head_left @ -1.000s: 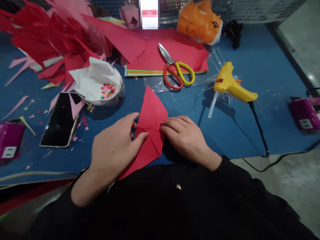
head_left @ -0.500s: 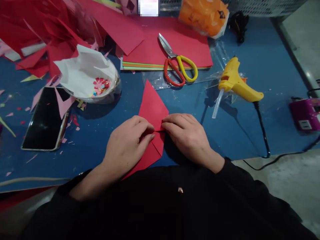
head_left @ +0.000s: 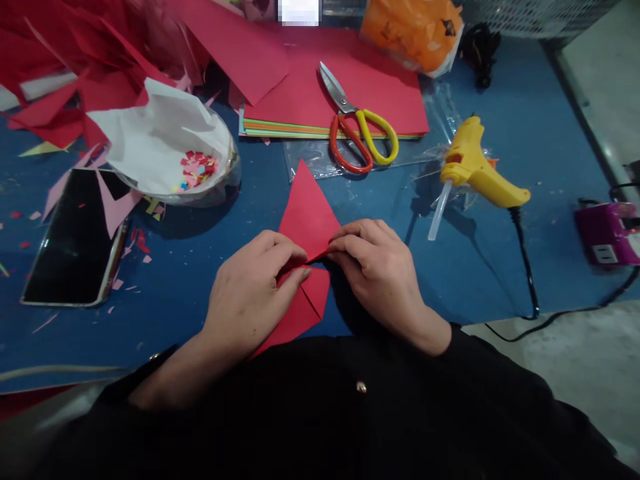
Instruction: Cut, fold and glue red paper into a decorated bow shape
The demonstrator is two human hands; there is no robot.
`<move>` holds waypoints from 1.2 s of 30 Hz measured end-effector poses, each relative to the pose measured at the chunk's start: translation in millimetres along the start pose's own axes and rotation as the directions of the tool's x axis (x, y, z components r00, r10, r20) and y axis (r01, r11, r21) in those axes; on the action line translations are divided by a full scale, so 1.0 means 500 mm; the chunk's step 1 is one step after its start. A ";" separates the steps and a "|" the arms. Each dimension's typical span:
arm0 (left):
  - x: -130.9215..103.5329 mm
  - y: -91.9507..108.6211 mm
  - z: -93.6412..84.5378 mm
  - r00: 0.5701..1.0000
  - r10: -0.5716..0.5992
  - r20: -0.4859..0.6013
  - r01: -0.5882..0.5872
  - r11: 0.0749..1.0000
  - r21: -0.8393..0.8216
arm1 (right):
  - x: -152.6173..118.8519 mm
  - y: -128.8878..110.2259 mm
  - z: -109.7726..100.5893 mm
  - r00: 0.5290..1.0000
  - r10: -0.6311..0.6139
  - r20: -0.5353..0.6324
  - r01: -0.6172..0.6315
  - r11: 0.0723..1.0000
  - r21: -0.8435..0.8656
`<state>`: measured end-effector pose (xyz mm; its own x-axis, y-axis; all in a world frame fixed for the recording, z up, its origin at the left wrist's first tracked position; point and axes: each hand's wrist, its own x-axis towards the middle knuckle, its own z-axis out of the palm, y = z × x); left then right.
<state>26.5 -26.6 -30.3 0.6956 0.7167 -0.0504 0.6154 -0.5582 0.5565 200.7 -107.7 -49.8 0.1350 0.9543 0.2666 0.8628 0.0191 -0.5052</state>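
Observation:
Between my hands lies a folded piece of red paper (head_left: 309, 217), its pointed end facing away from me and creases running across its middle. My left hand (head_left: 253, 283) is closed, thumb and fingers pinching the paper's left side near the middle. On the opposite side my right hand (head_left: 383, 277) pinches the paper's right edge, fingertips together. A lower flap of the same paper extends toward my body, partly covered by the left hand.
Scissors (head_left: 345, 103) rest on a stack of coloured paper (head_left: 400, 107). A yellow glue gun (head_left: 487, 170) lies to the right, its cord near a purple power socket (head_left: 607, 233). At left are a phone (head_left: 73, 247), a paper-lined bowl (head_left: 160, 153) of confetti and red scraps (head_left: 100, 67).
My right hand has lifted the right edge of the paper slightly, and a gap at the crease has widened. The left hand keeps its hold. The view has shifted slightly.

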 end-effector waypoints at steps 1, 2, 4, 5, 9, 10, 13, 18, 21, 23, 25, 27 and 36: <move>0.001 0.001 0.001 1.000 -0.004 -0.010 0.004 1.000 0.005 | 0.000 0.000 0.002 1.000 0.006 -0.006 -0.006 1.000 0.008; 0.002 0.002 0.003 1.000 -0.007 -0.021 0.007 1.000 0.010 | 0.000 0.000 0.003 1.000 0.013 -0.009 -0.012 1.000 0.017; 0.003 0.002 0.006 0.999 -0.009 -0.041 0.010 1.000 0.009 | 0.001 0.001 0.007 1.000 0.027 -0.014 -0.026 0.999 0.034; 0.004 0.002 0.007 0.999 -0.012 -0.049 0.012 1.000 0.006 | 0.001 0.002 0.009 0.999 0.033 -0.016 -0.032 0.999 0.041; 0.006 0.000 0.012 0.997 -0.031 -0.066 0.032 0.999 0.009 | 0.002 0.002 0.014 0.998 0.048 -0.034 -0.046 0.997 0.057; 0.006 0.000 0.013 0.997 -0.037 -0.069 0.038 0.999 0.013 | 0.002 0.001 0.015 0.998 0.053 -0.038 -0.051 0.997 0.059; 0.008 -0.001 0.015 0.996 -0.054 -0.071 0.055 0.998 0.016 | 0.002 -0.001 0.017 0.997 0.064 -0.045 -0.061 0.996 0.065; 0.011 0.000 0.015 0.996 -0.053 -0.073 0.054 0.999 0.004 | 0.004 0.000 0.013 0.996 0.076 -0.050 -0.070 0.991 0.113; 0.011 0.002 0.014 0.996 -0.047 -0.076 0.047 0.999 -0.009 | 0.004 0.005 0.004 0.977 0.158 -0.143 -0.121 0.964 0.237; 0.011 0.002 0.013 0.996 -0.051 -0.076 0.050 0.999 -0.009 | 0.003 0.008 -0.003 0.952 0.223 -0.209 -0.160 0.946 0.282; 0.011 0.002 0.013 0.996 -0.054 -0.075 0.054 0.999 0.000 | 0.002 0.011 -0.005 0.943 0.248 -0.221 -0.178 0.939 0.294; 0.011 0.002 0.013 0.996 -0.053 -0.076 0.054 0.998 0.008 | 0.000 0.012 -0.004 0.956 0.232 -0.179 -0.169 0.936 0.310; 0.012 -0.002 0.014 0.994 -0.044 -0.096 0.046 0.999 0.018 | 0.000 0.012 0.010 0.990 0.139 -0.029 -0.130 0.969 0.209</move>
<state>32.5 -24.7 -37.0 0.6288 0.7775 0.0051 0.6535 -0.5321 0.5383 203.2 -106.0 -56.9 0.2680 0.9385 0.2175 0.7170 -0.0435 -0.6957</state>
